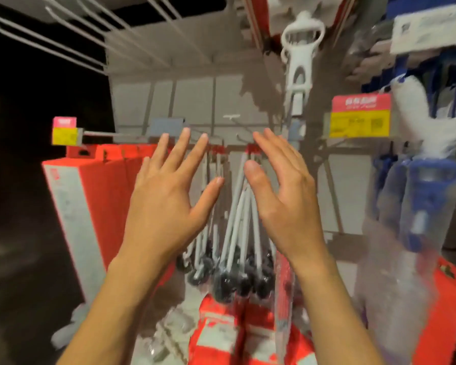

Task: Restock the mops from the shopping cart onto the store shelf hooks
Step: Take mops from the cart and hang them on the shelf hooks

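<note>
Several mops [234, 225] with grey handles and red-and-white packaged heads hang from hooks [232, 147] on the grey shelf panel straight ahead. Their handles fan downward to black joints near the bottom. My left hand [169, 196] is raised in front of the mops, fingers straight and spread, holding nothing. My right hand [282, 191] is raised beside it, palm turned inward, fingers straight, also empty. Both hands hover just before the hanging handles; whether they touch is unclear. The shopping cart is out of view.
Red and white boxes [90, 206] stand at the left. A white plastic mop handle [299, 61] hangs above right. Blue and white mops in clear wrap [421, 196] hang at the right. Price tags [358, 119] stick out on hook ends. Bare wire hooks [71, 40] reach out overhead.
</note>
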`<state>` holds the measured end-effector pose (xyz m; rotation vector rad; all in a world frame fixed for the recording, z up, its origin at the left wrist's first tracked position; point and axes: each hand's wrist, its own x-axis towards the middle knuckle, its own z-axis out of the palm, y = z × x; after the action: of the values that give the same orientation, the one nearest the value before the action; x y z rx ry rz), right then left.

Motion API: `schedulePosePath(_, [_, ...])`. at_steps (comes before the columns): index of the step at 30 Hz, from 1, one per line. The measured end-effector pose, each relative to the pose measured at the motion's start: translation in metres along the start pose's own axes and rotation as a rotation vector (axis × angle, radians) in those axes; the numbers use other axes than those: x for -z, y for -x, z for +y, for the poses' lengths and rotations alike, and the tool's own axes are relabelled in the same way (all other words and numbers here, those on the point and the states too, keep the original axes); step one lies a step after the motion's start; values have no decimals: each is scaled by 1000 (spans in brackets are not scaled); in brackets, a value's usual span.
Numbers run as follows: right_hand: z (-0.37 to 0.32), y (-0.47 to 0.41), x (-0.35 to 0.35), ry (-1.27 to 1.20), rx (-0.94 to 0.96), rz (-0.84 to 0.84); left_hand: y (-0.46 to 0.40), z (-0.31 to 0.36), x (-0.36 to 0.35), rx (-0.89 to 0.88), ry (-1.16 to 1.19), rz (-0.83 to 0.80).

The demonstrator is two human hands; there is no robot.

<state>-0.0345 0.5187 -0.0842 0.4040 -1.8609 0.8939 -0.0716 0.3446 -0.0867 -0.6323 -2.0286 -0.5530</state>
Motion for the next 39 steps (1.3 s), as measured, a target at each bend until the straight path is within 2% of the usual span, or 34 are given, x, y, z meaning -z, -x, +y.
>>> schedulePosePath(4, [-11, 40, -24, 50, 1, -93, 55, -16, 20, 115, -104, -78])
schedulePosePath(11, [-44, 116, -69, 34, -99, -249, 149, -49, 63, 377, -141, -152])
schedulePosePath(16, [-102, 178, -117, -97, -142, -362, 221, -73, 117, 530, -149, -184])
schedulePosePath(21, [-175, 238, -171, -253, -170, -504, 294, -104, 201, 662, -255, -203])
schedulePosePath(30, [-322, 321, -256, -433, -89, -808, 419, -142, 346, 954, -455, -147])
schedulePosePath(39, [-428, 370, -314, -617, 23, -1023, 498, -160, 445, 1201, -568, -30])
